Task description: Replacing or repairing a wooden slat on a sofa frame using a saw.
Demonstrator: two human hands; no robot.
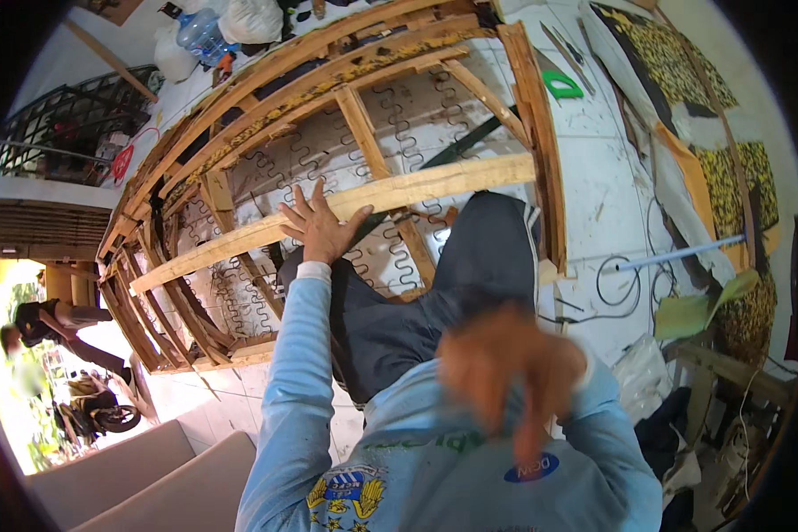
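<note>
Fingers (299, 200) spread, the left hand (324, 236) rests on a wooden plank (434, 183).

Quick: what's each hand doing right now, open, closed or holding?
Left hand: open, spread across the pale wooden plank.
Right hand: too blurred to tell whether open or closed.

One wooden frame (362, 133), one green-handled saw (560, 85) and one jug (202, 37) show.
</note>
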